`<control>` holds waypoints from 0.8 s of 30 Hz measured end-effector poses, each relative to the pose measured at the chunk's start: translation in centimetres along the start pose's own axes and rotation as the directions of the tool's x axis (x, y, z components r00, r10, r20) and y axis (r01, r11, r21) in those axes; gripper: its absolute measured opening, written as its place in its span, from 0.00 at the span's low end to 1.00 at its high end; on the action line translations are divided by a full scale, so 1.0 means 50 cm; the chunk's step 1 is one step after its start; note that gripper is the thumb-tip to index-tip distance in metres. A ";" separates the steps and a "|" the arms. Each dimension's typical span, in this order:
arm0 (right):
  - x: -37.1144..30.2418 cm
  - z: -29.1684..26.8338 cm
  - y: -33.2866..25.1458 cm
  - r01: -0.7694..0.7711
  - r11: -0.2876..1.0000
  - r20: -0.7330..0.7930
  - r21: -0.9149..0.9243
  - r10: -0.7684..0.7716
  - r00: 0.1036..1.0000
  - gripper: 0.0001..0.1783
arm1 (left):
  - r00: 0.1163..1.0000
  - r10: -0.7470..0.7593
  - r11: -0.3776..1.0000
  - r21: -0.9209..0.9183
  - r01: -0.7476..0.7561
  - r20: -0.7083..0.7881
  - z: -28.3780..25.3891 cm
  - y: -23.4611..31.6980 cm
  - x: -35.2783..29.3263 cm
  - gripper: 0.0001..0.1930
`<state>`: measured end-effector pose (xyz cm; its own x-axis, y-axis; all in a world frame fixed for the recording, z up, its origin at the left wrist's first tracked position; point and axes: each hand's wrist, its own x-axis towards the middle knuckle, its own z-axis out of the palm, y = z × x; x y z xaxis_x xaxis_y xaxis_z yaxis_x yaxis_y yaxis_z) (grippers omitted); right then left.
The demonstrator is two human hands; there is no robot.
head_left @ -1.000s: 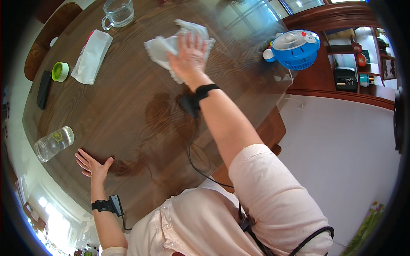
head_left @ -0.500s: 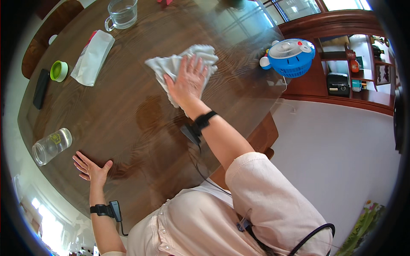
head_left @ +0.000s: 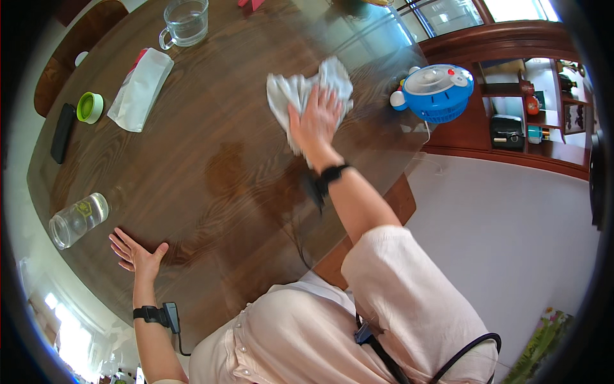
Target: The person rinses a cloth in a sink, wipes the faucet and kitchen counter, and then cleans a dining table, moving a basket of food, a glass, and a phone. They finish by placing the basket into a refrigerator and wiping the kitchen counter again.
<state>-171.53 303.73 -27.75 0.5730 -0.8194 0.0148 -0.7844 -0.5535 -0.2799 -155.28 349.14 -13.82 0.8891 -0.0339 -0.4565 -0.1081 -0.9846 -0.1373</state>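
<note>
At the far left of the frame, a slim black object (head_left: pixel 62 133) lies near the rim of the brown wood-grain table (head_left: pixel 204 121). Below it, a clear glass jar (head_left: pixel 80 220) is positioned with its mouth toward the lower left of the frame. Just beside the black object is a round green-and-white lid (head_left: pixel 90 107). At lower left, the left hand (head_left: pixel 139 253) is at the tabletop near the jar; it grips nothing, its fingers are extended and slightly apart, and the thumb is spread wide. A black band (head_left: pixel 151 313) encircles the left wrist. At upper left, a white packet (head_left: pixel 142 89) lies near the lid, and a clear glass mug (head_left: pixel 187 24) is located at the top edge with its handle toward the left. At upper centre, a crumpled white cloth (head_left: pixel 286 96) rests on the tabletop. The right hand (head_left: pixel 316 121) lies over the cloth with fingers extended, close together and not clamped, and the thumb apart. At upper right, a blue basket-like container (head_left: pixel 440 96) with a clear top is at the table's edge, in front of a reddish-brown shelf unit (head_left: pixel 511 38).
</note>
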 end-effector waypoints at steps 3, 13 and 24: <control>-0.140 -0.041 0.025 0.109 0.994 0.083 0.007 -0.109 0.991 0.44 | 1.000 0.004 1.000 0.014 -0.003 -0.028 -0.005 -0.004 0.001 0.78; 0.033 0.004 0.082 -0.069 0.987 -0.050 -0.145 0.063 0.997 0.40 | 0.997 0.030 1.000 -0.003 -0.031 -0.071 0.026 -0.003 0.008 0.80; 0.004 -0.023 0.065 -0.089 0.989 -0.101 -0.116 0.077 0.992 0.30 | 0.993 0.071 0.997 0.010 -0.070 -0.089 0.035 -0.017 0.014 0.79</control>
<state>-174.26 301.60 -27.58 0.4837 -0.8705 0.0904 -0.8544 -0.4921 -0.1670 -155.35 350.24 -15.55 0.9153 -0.1188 -0.3849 -0.1748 -0.9780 -0.1138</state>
